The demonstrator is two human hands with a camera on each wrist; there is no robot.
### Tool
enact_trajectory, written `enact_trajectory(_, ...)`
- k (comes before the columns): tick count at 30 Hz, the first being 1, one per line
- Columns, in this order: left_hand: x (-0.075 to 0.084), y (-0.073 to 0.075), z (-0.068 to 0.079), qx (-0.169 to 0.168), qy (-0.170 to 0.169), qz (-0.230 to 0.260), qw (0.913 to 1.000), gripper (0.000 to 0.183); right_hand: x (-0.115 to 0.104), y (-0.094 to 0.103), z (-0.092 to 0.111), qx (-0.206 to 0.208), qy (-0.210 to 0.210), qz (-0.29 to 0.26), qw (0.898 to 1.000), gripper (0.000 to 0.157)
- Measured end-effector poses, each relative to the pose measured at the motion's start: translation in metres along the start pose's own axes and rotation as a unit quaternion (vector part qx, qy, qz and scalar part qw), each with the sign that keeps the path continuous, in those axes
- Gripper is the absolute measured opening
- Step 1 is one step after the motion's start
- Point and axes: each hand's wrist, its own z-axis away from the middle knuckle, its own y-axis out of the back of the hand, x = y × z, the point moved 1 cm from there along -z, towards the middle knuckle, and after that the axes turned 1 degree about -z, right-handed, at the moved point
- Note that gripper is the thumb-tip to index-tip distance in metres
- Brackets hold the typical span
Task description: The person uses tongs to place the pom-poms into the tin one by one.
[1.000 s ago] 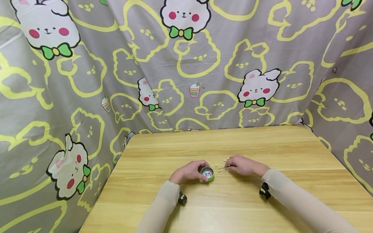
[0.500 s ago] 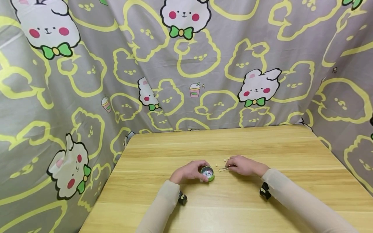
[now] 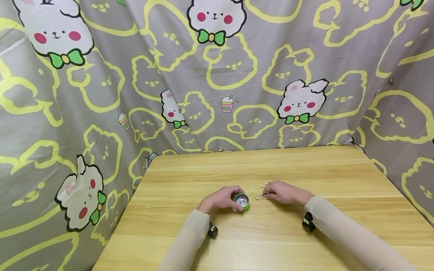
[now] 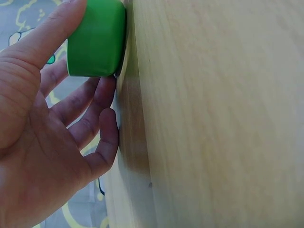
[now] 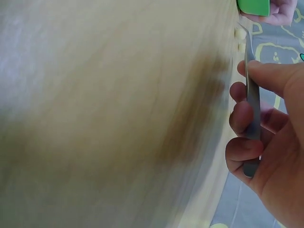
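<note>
My left hand [image 3: 222,198] grips a small round green tin [image 3: 245,207], thumb on the near side and fingers behind. Its open top shows a shiny inside with whitish and pinkish patches. In the left wrist view the tin's smooth green wall [image 4: 96,40] stands on the wood. A pair of metal tweezers [image 5: 253,102] lies in my right hand [image 3: 284,192], pinched between thumb and fingers. Their thin bent tips point left toward the tin, right at a small pale yellow bead [image 3: 257,198]. Another bead [image 3: 252,192] lies just beyond the tips.
Two more pale beads [image 3: 262,186] sit on the table behind my right fingers. The wooden table [image 3: 291,241] reaches back to a grey curtain [image 3: 237,124] with cartoon animals, which also hangs at both sides.
The tweezer tips have shifted slightly right, and the bead at them now sits a little farther right. My left hand and the tin have stayed in place.
</note>
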Motion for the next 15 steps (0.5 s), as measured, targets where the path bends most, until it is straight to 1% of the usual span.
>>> enact_trajectory(3,0.0013,0.0002,0.0005,0.001,0.003,0.001,1.0,0.044,0.0007,0.0002,0.0005,-0.001,-0.001,-0.004,1.0,0.011)
enact_trajectory(9,0.0029,0.0003,0.0011,0.003,0.006,0.006,1.0,0.045,0.0012,0.0011,0.0015,-0.003,-0.029,-0.026,0.999,0.014)
enact_trajectory(15,0.0025,0.0002,0.0012,0.003,0.004,0.004,1.0,0.045,-0.0002,0.0035,0.0023,-0.004,-0.043,-0.033,0.999,0.015)
